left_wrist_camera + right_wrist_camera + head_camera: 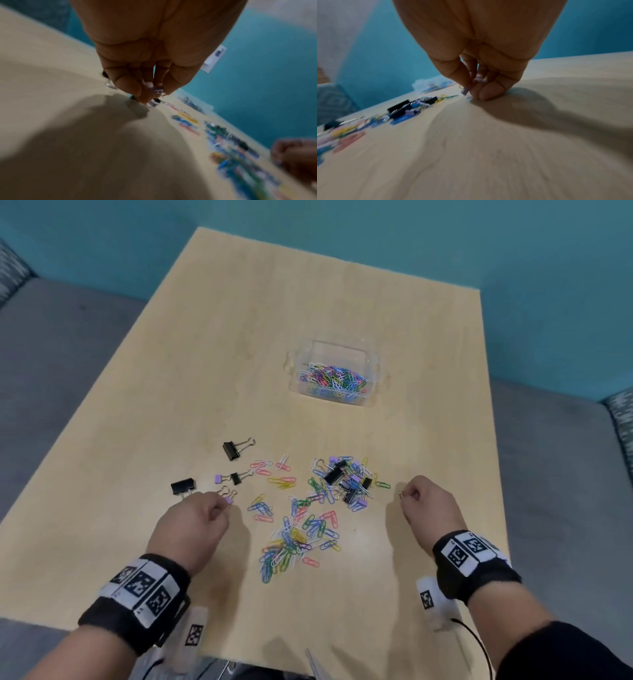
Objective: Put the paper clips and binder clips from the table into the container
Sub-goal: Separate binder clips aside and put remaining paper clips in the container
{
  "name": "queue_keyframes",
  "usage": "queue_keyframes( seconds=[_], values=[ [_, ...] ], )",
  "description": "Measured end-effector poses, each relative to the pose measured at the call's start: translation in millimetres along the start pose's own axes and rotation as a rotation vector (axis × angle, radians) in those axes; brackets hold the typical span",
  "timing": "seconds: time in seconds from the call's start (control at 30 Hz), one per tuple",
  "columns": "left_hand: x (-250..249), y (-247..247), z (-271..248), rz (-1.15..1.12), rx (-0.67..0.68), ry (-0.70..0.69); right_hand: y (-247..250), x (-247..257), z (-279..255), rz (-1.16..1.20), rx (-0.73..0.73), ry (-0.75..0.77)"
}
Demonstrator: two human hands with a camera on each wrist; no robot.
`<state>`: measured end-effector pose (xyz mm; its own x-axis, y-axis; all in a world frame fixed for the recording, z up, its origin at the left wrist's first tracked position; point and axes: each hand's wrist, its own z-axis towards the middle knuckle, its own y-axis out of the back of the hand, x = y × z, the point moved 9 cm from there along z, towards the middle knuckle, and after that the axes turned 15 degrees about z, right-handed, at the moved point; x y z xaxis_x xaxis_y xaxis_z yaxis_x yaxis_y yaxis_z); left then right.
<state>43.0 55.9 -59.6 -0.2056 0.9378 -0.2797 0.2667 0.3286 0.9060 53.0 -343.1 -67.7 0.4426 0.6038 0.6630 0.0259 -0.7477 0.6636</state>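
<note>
Coloured paper clips (298, 529) lie scattered across the wooden table (239, 337), with black and purple binder clips (346, 479) mixed in at the right of the heap. A clear plastic container (337, 373) farther back holds many paper clips. My left hand (219, 508) pinches a small purple binder clip (157, 90) at the left of the heap. My right hand (409, 496) pinches another small purple binder clip (465, 91) just right of the heap, low over the table.
Loose black binder clips lie at the left: one (234, 450) farther back, one (183, 487) beside my left hand. A grey sofa (61, 344) surrounds the table, and a teal wall stands behind. Both wrist views are blurred.
</note>
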Motion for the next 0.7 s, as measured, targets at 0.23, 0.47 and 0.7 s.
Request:
queue_keyframes(
  seconds=[0.23, 0.47, 0.7],
  values=[
    [18, 1, -7, 0.202, -0.059, -0.038, -12, 25, -13, -0.345, -0.026, 0.328],
    [-28, 5, -34, 0.321, -0.164, -0.352, -56, 41, -52, -0.732, 0.088, 0.482],
    [-81, -57, -93, 0.399, 0.047, -0.631, -95, 45, -110, -0.622, 0.187, 0.365]
  ],
)
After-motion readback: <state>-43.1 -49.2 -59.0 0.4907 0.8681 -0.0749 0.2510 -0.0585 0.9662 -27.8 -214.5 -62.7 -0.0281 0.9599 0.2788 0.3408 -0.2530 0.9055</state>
